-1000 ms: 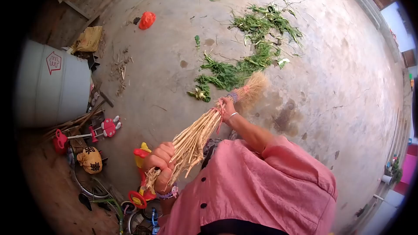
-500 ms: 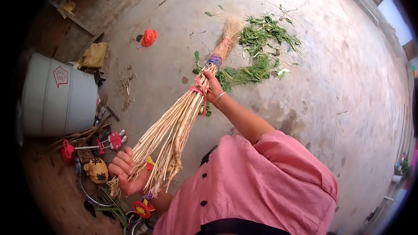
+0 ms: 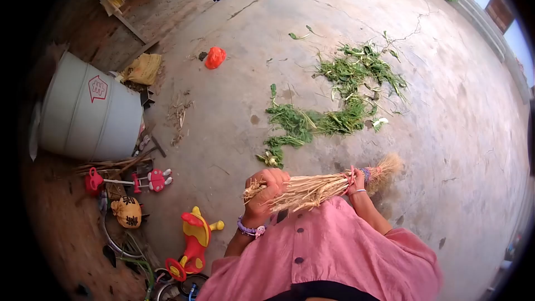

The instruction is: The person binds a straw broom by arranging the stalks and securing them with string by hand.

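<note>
A broom of bundled dry stalks (image 3: 312, 188) lies nearly level across the front of my body. My left hand (image 3: 266, 194), with a purple bracelet at the wrist, is closed around its loose stalk ends. At the other end my right hand (image 3: 355, 183) grips the bundle beside red and blue ties. Past that hand the fuzzy tan bristles (image 3: 386, 170) fan out to the right. On the concrete beyond the broom lie wilted green leaves and stems (image 3: 345, 120) in an uneven heap.
To the left stand a large grey tub (image 3: 92, 108) and a yellow sack (image 3: 142, 69). A red plastic bag (image 3: 215, 57) lies on the floor. Nearer me are a red and yellow ride-on toy (image 3: 195, 239), a pink toy scooter (image 3: 150, 180) and a round tan bag (image 3: 126, 212).
The broom has swung from pointing away over the greens to lying crosswise near my body, bristles to the right. My left hand has moved right and my right hand closer, both still holding it.
</note>
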Tool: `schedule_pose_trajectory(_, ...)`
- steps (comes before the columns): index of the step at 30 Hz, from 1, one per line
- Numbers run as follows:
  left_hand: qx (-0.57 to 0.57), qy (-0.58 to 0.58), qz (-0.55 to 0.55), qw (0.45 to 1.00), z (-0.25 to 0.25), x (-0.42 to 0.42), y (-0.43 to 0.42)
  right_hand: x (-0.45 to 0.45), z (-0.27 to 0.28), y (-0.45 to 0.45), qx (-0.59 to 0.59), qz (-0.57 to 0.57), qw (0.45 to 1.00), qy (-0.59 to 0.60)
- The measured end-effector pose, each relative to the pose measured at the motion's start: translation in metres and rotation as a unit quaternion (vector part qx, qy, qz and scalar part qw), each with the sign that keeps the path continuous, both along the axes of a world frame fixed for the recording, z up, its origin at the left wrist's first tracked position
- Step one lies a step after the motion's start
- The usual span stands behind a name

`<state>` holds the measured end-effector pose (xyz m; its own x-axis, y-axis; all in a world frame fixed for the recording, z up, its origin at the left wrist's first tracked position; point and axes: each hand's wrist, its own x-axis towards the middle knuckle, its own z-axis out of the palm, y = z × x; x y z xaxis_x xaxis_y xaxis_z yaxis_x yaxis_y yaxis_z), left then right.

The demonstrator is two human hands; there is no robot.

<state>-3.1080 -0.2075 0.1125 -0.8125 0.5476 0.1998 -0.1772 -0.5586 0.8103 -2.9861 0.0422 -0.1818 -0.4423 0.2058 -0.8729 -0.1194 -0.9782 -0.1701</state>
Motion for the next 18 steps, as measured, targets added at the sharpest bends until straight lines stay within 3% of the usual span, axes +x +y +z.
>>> schedule_pose_trajectory(2,-0.011,0.024,0.026,0.999,0.008,0.003,0.004,-0.023,-0.038,0.005,-0.029,0.035,0.995,0.086)
schedule_pose_trajectory(3,-0.018,0.055,0.058,0.997,0.013,0.005,0.007,-0.054,0.006,-0.008,-0.006,0.048,0.997,0.06)
schedule_pose_trajectory(5,-0.031,0.104,0.119,0.987,0.021,0.01,0.011,-0.108,0.013,-0.009,-0.085,0.108,0.986,0.098)
schedule_pose_trajectory(6,-0.03,0.101,0.108,0.989,0.025,0.013,0.015,-0.134,0.028,-0.011,-0.024,0.131,0.983,0.123)
schedule_pose_trajectory(8,-0.084,0.237,0.145,0.957,0.033,0.015,0.024,-0.182,0.053,-0.008,-0.015,0.128,0.978,0.162)
schedule_pose_trajectory(12,-0.052,0.257,0.216,0.94,0.049,-0.001,0.032,-0.234,0.081,0.005,-0.032,0.101,0.966,0.237)
schedule_pose_trajectory(18,0.022,0.271,0.182,0.945,0.07,-0.018,0.022,-0.226,0.091,0.013,-0.035,0.065,0.952,0.297)
